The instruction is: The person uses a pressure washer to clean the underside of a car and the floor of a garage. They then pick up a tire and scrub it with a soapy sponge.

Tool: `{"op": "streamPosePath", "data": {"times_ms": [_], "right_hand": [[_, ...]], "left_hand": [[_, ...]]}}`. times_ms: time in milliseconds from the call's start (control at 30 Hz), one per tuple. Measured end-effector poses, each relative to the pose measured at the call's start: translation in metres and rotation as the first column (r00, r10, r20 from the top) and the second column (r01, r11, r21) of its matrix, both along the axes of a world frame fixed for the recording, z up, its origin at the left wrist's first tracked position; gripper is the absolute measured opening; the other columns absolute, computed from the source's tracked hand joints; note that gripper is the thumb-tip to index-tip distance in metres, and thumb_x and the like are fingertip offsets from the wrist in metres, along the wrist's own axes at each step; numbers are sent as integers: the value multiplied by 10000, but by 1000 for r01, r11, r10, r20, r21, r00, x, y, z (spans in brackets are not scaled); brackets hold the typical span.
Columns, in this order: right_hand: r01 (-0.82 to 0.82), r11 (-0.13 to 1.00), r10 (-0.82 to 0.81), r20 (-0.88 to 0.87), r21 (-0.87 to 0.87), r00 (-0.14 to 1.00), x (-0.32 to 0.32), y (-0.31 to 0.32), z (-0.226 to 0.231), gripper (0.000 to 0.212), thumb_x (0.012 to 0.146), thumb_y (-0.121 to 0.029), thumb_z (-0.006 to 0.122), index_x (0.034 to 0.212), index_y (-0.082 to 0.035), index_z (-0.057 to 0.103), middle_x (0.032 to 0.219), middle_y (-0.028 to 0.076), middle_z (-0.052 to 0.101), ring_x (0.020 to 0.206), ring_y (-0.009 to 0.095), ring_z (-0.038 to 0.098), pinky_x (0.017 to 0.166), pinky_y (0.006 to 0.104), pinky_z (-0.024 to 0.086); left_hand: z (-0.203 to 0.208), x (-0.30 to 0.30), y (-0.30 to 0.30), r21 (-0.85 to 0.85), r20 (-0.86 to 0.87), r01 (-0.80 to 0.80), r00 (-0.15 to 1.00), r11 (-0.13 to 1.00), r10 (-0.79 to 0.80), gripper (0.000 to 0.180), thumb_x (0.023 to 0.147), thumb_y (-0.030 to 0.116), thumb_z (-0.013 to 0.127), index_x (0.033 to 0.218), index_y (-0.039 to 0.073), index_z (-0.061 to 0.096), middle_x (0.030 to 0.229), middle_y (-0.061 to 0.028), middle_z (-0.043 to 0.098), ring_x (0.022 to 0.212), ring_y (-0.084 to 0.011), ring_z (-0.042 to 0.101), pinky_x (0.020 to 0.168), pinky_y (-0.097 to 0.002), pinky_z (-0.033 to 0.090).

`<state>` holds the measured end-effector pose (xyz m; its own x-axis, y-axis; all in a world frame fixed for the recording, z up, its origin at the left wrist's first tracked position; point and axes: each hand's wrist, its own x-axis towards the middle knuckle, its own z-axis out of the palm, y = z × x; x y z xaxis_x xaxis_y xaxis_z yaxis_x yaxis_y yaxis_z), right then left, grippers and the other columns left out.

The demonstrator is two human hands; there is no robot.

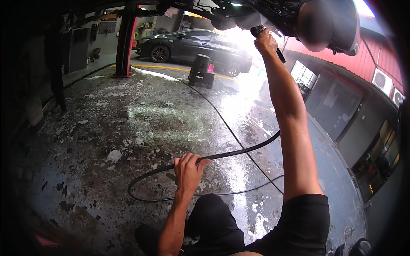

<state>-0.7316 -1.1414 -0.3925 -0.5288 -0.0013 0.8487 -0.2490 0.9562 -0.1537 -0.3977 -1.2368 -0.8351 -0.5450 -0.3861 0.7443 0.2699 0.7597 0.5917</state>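
Observation:
My right hand is raised high, closed round the grip of a black spray gun. The gun points up at the underside of a lifted vehicle, where pale mist hangs. Lower down, my left hand grips a black hose, fingers curled over it and thumb toward the right. From that grip the hose runs right and passes behind my right forearm. On the left it bends into a loop above the wet floor. How the hose joins the gun is hidden by my arm.
A red lift post stands at the far left, with a dark car parked beyond it. A dark boxy stand sits on the floor ahead. A thin black line crosses the wet, patchy floor. A wheel hangs overhead at right.

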Motion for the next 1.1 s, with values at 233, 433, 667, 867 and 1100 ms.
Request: {"op": "streamPosePath", "data": {"times_ms": [233, 433, 667, 867, 1100], "right_hand": [[1, 1000, 1, 69, -21, 998, 1, 21, -11, 583, 891, -233, 708, 1383, -66, 444, 1212, 224, 706, 1173, 411, 673, 1007, 502, 512], [21, 1000, -21, 50, -11, 999, -8, 30, -14, 549, 909, -247, 701, 1365, -73, 452, 1201, 225, 711, 1167, 409, 676, 997, 505, 515], [42, 999, -41, 47, -23, 998, -16, 43, -17, 543, 909, -268, 715, 1343, -63, 462, 1195, 227, 713, 1153, 404, 682, 984, 502, 527], [50, 998, -47, 70, -37, 996, -10, 56, -28, 512, 920, -242, 681, 1342, -44, 470, 1214, 242, 703, 1175, 417, 669, 997, 512, 518], [70, 995, -62, 113, -69, 992, -8, 84, -41, 608, 867, -263, 768, 1352, -25, 489, 1256, 250, 682, 1197, 414, 656, 1026, 492, 514]], "left_hand": [[1, -4, 8, -27, 22, 6, 1000, 1000, -5, 331, 865, 378, 788, 881, 52, 732, 832, -61, 672, 829, -286, 629, 807, -425, 393], [-1, -11, 12, -20, 22, 28, 999, 999, -28, 329, 858, 375, 796, 886, 53, 735, 836, -58, 674, 827, -288, 630, 797, -428, 386], [2, -16, 16, -27, 49, 50, 998, 998, -49, 330, 859, 372, 796, 893, 49, 736, 844, -57, 675, 829, -281, 630, 808, -426, 386], [-1, -17, 15, -49, 92, 59, 994, 997, -55, 349, 887, 398, 756, 899, 50, 735, 868, -65, 689, 864, -270, 641, 822, -420, 399], [-14, -12, 11, 0, 128, 78, 989, 997, -77, 315, 843, 359, 809, 907, 58, 742, 845, -63, 671, 847, -282, 626, 836, -422, 383]]}}
